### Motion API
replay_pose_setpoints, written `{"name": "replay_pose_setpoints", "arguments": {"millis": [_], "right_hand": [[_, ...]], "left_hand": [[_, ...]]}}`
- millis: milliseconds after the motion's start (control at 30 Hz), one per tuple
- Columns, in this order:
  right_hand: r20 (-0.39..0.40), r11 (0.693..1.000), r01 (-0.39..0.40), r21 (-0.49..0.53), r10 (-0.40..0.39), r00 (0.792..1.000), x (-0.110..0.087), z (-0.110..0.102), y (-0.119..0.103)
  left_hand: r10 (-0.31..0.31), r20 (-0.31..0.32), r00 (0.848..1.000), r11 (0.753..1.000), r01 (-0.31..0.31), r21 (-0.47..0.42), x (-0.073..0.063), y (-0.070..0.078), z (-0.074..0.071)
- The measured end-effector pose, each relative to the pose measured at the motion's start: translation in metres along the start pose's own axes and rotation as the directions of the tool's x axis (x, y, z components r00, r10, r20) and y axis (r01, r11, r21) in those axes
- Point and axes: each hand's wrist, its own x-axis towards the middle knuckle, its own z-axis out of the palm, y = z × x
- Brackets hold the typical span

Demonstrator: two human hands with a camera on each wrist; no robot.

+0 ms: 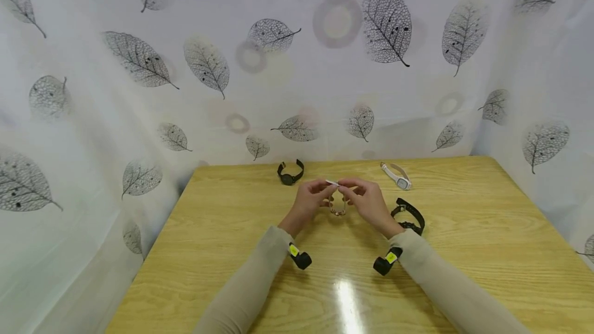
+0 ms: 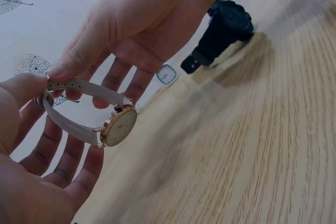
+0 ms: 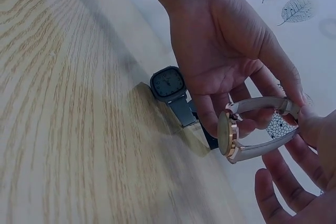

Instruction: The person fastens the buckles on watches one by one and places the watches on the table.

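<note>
Between my two hands hangs a wristwatch (image 2: 119,127) with a rose-gold round case and a pale greyish strap bent into a loop. My left hand (image 1: 308,200) pinches the strap at its ends between thumb and finger. From the other side my right hand (image 1: 368,201) pinches the same spot, where the strap ends meet. The watch case (image 3: 227,136) hangs below the pinched ends, dial facing away from the hands. Fingertips hide much of the buckle, so I cannot tell whether it is fastened. Both hands are above the wooden table (image 1: 223,251).
A black watch (image 1: 287,178) lies at the back left. At the back right is a white-strapped watch (image 1: 402,183). Another black watch (image 1: 417,215), chunkier, lies beside the right wrist. A leaf-patterned curtain (image 1: 325,81) stands behind the table.
</note>
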Motion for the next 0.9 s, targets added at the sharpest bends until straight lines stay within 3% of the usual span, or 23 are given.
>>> {"name": "replay_pose_setpoints", "arguments": {"millis": [267,467,633,900], "right_hand": [[0.036,0.999,-0.024,0.041,0.023,0.999,-0.002,0.002,0.002],[0.08,0.996,-0.051,0.069,0.045,0.996,-0.006,0.001,0.005],[0.065,0.994,-0.057,0.098,0.05,0.997,-0.006,0.001,0.005],[0.051,0.999,-0.017,0.043,0.015,0.999,-0.007,0.005,0.005]], "left_hand": [[-0.01,-0.058,0.998,0.997,0.006,-0.071,0.001,-0.002,0.001],[0.006,-0.093,0.996,0.997,-0.013,-0.07,0.001,0.0,-0.006],[0.026,-0.071,0.997,0.996,-0.032,-0.08,-0.001,0.002,-0.012],[0.085,-0.02,0.996,0.996,-0.085,-0.036,-0.004,0.003,-0.012]]}}
